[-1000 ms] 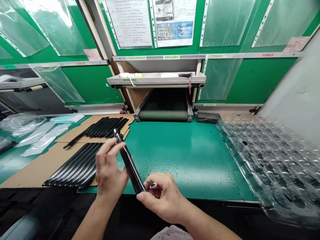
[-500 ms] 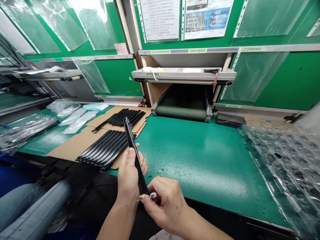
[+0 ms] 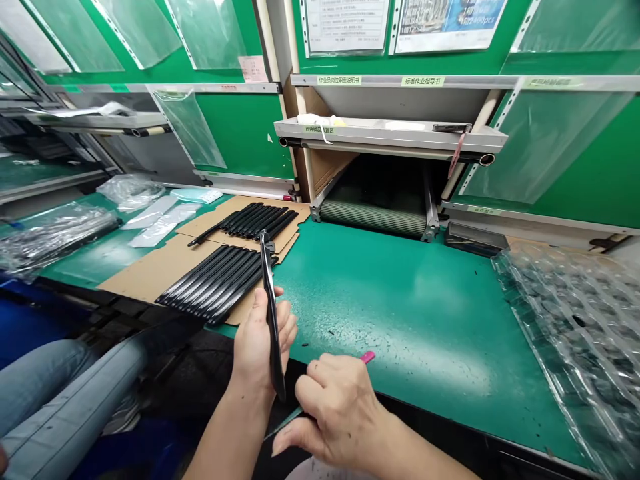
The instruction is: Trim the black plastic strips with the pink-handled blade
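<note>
My left hand [image 3: 264, 340] is wrapped round a long, glossy black plastic part [image 3: 271, 300], held tilted upright with a small bracket-like end at the top. Just right of its lower end, my right hand [image 3: 337, 407] is closed round a slim knife [image 3: 369, 357] with a pink handle end. Its narrow blade sticks out past the thumb towards the lower left, apart from the black part. Beyond the left hand, a row of similar black parts [image 3: 215, 283] lies on flat cardboard [image 3: 135, 280], with a second group of black parts [image 3: 255, 220] behind it.
Clear plastic trays [image 3: 575, 333] are stacked at the right of the green table [image 3: 400, 293]. A conveyor belt [image 3: 375, 217] opens at the back under a small shelf [image 3: 390, 137]. Plastic bags [image 3: 133, 192] lie at the left. A person's jeans-clad leg [image 3: 75, 400] shows lower left.
My right hand has moved down and away from the black part's lower end, turning the knife so its blade points lower left. The black part stands more upright. The camera view has shifted.
</note>
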Action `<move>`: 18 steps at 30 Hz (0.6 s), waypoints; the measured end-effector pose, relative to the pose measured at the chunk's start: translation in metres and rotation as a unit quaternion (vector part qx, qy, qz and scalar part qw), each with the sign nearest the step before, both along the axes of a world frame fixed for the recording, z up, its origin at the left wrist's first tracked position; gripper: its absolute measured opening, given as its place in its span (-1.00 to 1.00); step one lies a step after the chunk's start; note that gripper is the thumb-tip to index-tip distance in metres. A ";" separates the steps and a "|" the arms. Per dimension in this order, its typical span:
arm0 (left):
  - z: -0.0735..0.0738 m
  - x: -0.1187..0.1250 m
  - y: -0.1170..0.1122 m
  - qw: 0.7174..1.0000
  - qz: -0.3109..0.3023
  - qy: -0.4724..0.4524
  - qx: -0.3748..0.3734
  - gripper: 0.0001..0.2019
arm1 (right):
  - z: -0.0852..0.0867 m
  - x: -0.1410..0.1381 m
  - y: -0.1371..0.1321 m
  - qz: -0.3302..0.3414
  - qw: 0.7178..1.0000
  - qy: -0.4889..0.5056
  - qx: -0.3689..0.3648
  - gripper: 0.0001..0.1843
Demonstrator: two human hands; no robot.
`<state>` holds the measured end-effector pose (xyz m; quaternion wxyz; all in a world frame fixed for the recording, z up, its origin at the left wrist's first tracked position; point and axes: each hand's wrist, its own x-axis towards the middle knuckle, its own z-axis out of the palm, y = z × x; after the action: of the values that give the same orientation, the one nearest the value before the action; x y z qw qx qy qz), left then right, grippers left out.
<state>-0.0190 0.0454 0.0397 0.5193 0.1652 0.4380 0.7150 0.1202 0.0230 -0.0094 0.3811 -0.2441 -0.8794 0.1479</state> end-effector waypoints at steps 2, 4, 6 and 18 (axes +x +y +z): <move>0.000 -0.002 0.000 1.000 0.000 -0.005 0.003 -0.74 | 0.001 0.006 -0.002 0.012 0.997 0.033 -0.068 -0.35; 0.000 -0.002 0.000 1.000 -0.002 -0.005 0.006 -0.73 | 0.002 0.012 -0.002 -0.003 0.984 0.090 -0.152 -0.53; 0.000 -0.001 0.000 1.000 -0.006 -0.002 0.008 -0.73 | 0.001 0.016 0.000 -0.026 0.963 0.156 -0.216 -0.73; 0.006 0.018 -0.002 0.999 -0.037 -0.008 -0.013 -0.72 | -0.003 0.014 0.001 -0.087 0.956 0.227 -0.164 -0.88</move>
<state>-0.0013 0.0434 0.0457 0.5508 0.1694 0.4367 0.6908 0.1338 0.0242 -0.0119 0.5369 -0.3392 -0.7085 0.3076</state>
